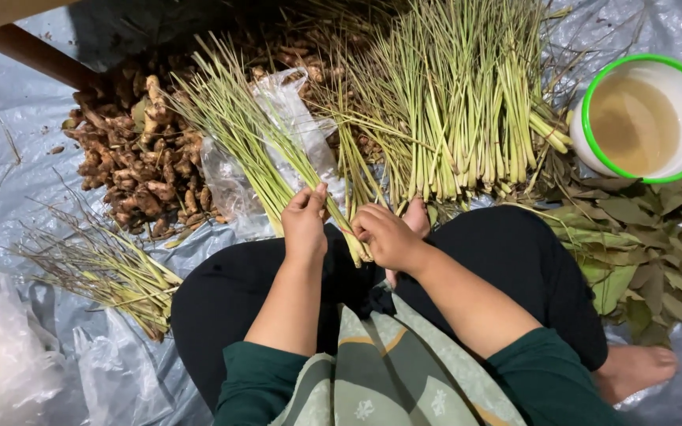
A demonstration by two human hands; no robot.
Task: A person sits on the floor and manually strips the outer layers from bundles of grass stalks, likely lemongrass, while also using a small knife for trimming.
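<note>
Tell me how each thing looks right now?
Left hand: closed on the bundle.
Right hand: closed on the bundle's base.
Bundle: held, tilted up to the left.
Stalk pile: lying loose on the tarp.
Bucket: open, holding cloudy liquid.
Ginger: heaped.
Leaves: piled.
Trimmings: scattered heap.

both forearms angle inward over the lap. left hand (305,225) fingers curled, thumb up, gripping. right hand (387,235) fisted, knuckles up, close beside it.
</note>
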